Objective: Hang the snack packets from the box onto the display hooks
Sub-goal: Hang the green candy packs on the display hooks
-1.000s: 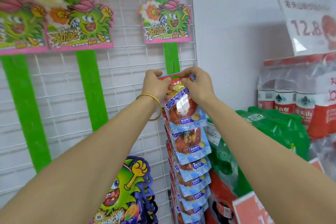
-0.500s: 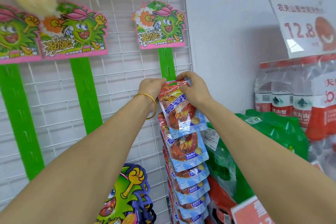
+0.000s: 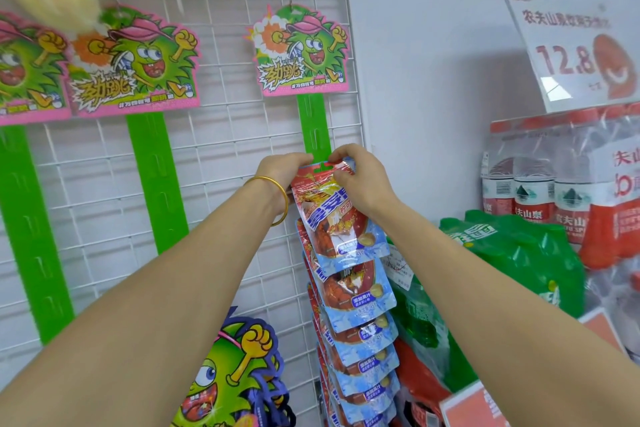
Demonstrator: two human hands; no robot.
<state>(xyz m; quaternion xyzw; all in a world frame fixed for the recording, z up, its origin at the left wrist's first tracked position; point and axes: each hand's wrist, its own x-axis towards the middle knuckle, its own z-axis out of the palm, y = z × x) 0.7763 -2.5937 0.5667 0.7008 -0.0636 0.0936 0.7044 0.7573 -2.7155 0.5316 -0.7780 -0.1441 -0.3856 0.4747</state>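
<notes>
- A white wire grid [image 3: 221, 163] fills the left side, flat against a pale wall [image 3: 433, 80].
- Shrink-wrapped packs of water bottles [image 3: 554, 191] are stacked at the right, with a green pack of bottles [image 3: 512, 253] just below and in front of them.
- A price sign [image 3: 568, 48] reading 12.8 stands tilted on top of the water.
- Three green strips hang down the grid, each under a cartoon card; the right strip [image 3: 313, 125] hangs from its card [image 3: 300, 50].
- A column of packets [image 3: 360, 322] hangs overlapping down the lower part of that strip.
- The top packet [image 3: 339, 215], red and blue, sits at the head of the column with its slotted upper edge against the strip; whether it is on a hook cannot be told.
- The right hand [image 3: 360, 177] pinches the packet's upper right corner, fingers curled over the edge.
- The left hand [image 3: 282, 173] grips the upper left corner, fingers bent behind it.
- A gold bangle [image 3: 273, 184] circles the left wrist.
</notes>
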